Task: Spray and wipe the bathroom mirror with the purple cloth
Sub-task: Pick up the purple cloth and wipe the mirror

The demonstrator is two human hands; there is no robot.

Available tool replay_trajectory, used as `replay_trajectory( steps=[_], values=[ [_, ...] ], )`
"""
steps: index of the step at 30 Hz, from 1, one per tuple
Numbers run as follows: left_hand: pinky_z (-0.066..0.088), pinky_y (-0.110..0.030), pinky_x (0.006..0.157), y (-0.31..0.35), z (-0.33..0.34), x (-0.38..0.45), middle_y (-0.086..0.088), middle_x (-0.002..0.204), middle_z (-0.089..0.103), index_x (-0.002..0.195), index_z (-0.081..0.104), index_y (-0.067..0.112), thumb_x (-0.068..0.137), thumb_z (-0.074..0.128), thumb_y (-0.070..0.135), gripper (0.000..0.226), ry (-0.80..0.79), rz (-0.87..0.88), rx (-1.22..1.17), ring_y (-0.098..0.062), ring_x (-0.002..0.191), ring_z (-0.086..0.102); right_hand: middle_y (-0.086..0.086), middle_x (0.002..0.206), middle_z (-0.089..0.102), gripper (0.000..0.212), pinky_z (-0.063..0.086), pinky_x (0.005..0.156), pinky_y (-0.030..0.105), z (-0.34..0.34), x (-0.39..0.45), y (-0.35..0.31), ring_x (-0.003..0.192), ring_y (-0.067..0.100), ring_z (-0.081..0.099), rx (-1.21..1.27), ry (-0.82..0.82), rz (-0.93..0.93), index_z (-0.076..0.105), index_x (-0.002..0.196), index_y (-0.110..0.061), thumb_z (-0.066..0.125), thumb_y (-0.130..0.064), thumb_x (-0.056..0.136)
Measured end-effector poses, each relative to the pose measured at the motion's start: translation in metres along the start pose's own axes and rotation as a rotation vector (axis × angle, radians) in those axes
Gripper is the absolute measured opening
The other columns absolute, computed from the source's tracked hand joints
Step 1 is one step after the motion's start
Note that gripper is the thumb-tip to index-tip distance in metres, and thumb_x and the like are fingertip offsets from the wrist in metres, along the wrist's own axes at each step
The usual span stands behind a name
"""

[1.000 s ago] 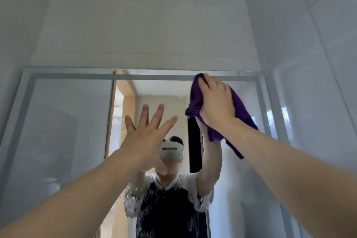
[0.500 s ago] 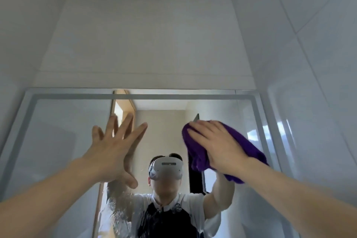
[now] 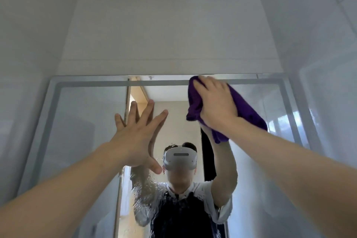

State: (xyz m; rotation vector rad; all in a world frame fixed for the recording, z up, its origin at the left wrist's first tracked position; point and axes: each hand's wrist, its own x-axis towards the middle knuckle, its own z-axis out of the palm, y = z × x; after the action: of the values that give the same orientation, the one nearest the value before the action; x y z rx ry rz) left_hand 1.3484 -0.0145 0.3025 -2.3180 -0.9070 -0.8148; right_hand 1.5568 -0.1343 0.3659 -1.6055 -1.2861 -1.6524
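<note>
The bathroom mirror (image 3: 83,141) fills the lower half of the view, with a frosted band along its top and sides. My right hand (image 3: 216,104) presses the bunched purple cloth (image 3: 247,114) flat against the glass, its fingertips at the mirror's top edge. My left hand (image 3: 135,137) is raised in front of the mirror's middle with fingers straight and spread, holding nothing. Spray droplets and streaks (image 3: 146,195) cover the glass low in the centre. No spray bottle is in view.
White tiled walls close in on the left (image 3: 29,44) and right (image 3: 328,63), with the wall above the mirror (image 3: 170,25) plain. The mirror reflects a person with a headset and a wooden door frame (image 3: 138,92).
My right hand slid down with the cloth, then back up to the mirror's top edge. My left hand stayed spread and raised. The camera tilted up and down.
</note>
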Motion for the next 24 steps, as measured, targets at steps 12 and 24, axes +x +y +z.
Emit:
replay_trajectory(
  steps=[12,24],
  values=[
    [-0.010,-0.075,0.116,0.000,-0.003,-0.002,0.007,0.159,-0.048,0.152,-0.031,0.049,0.051,0.089,0.074,0.159,-0.001,-0.009,-0.035,-0.041,0.146,-0.043,0.007,0.153,0.053,0.064,0.034,0.116,0.053,0.018,-0.147,0.013,0.140,0.030,0.050,-0.031,-0.227,-0.697,0.059,0.140,-0.020,0.058,-0.035,0.078],
    [-0.009,-0.077,0.117,0.001,-0.001,0.000,0.006,0.158,-0.049,0.152,-0.032,0.047,0.052,0.086,0.076,0.158,-0.016,-0.008,-0.015,-0.042,0.145,-0.043,0.012,0.158,0.044,0.082,0.030,0.119,0.053,0.003,-0.060,-0.022,0.144,0.036,0.040,0.068,-0.048,0.171,0.050,0.148,-0.011,0.023,-0.030,0.073]
  ],
)
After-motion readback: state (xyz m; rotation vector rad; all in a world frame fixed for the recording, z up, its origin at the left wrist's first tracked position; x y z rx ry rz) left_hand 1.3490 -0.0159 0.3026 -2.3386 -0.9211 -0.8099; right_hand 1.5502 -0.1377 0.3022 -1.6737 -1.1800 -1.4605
